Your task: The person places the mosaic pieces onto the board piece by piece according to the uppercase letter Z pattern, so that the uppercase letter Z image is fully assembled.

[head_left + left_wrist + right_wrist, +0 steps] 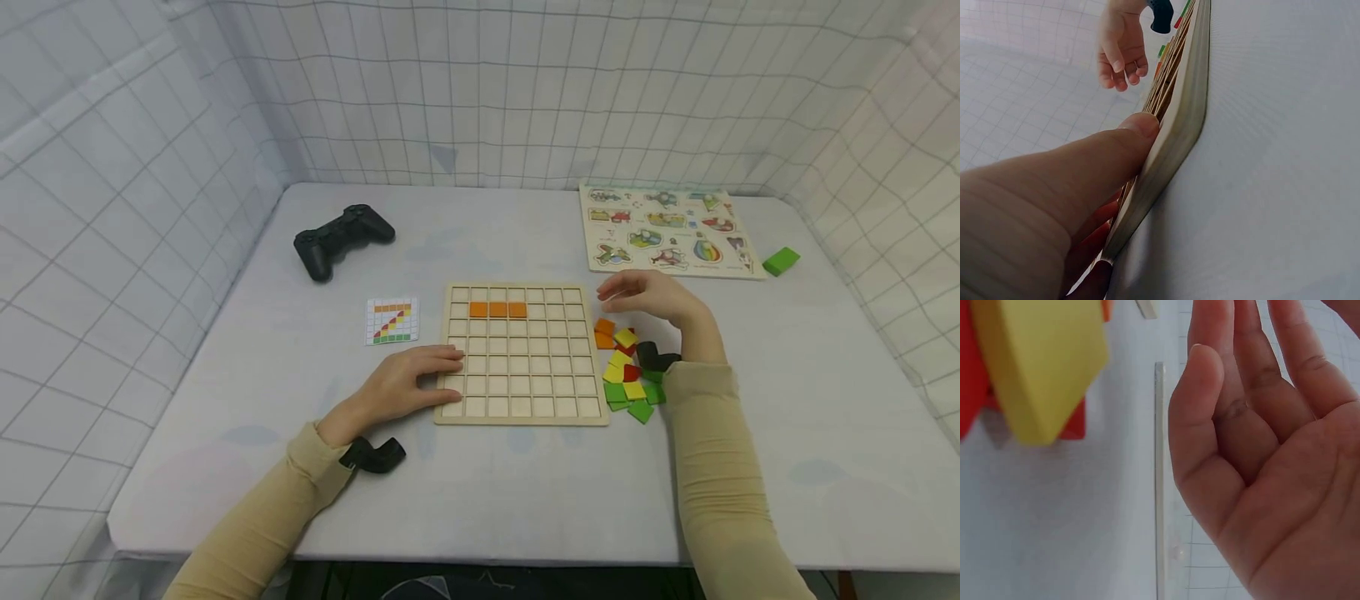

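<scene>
My left hand rests along the left edge of a wooden grid board, thumb and fingers apart. In the left wrist view, its thumb lies on the board's rim. Three orange tiles sit side by side in a row near the board's top. Beyond its upper right corner, my right hand is held with relaxed fingers and bare palm, holding nothing. Just below it is a loose pile of orange, red, yellow tiles and green tiles.
Left of the board lies a small pattern card with coloured squares. A black game controller is at the back left. At the back right are a picture puzzle board and a green block. White gridded cloth hangs around the table.
</scene>
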The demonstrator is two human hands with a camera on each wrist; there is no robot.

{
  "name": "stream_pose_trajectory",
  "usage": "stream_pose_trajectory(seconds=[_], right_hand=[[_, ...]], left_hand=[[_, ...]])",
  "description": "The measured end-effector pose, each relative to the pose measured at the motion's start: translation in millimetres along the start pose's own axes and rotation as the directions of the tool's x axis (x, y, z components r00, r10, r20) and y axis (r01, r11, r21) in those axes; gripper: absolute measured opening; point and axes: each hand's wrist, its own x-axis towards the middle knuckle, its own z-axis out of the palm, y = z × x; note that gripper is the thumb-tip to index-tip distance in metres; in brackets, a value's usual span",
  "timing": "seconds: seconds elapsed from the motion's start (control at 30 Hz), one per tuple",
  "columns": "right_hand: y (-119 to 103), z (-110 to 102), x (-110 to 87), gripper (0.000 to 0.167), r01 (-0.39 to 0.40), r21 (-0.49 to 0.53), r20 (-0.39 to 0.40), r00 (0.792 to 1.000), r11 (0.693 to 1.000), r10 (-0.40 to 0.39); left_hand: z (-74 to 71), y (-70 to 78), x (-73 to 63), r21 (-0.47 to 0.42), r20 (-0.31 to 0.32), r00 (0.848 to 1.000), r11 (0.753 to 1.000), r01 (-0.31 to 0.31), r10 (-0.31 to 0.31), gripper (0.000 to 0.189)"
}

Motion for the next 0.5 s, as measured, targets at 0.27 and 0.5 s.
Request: stream_pose_trajectory(seconds=[0.27,0.5], right_hand=[[12,0,1.4,0.035,-0.002,0.039,0.096,0.995,0.999,-0.002],[16,1,2.7,0.042,-0.042,0.015,0.092,0.995,0.999,0.04]], left_hand=[[-0.2,1.0,0.3,0.003,-0.014,1.0,1.0,-0.022,0.022,0.046],[-0.6,1.7,0.1,0.003,-0.011,1.0,1.0,-0.017,0.017,0.046]])
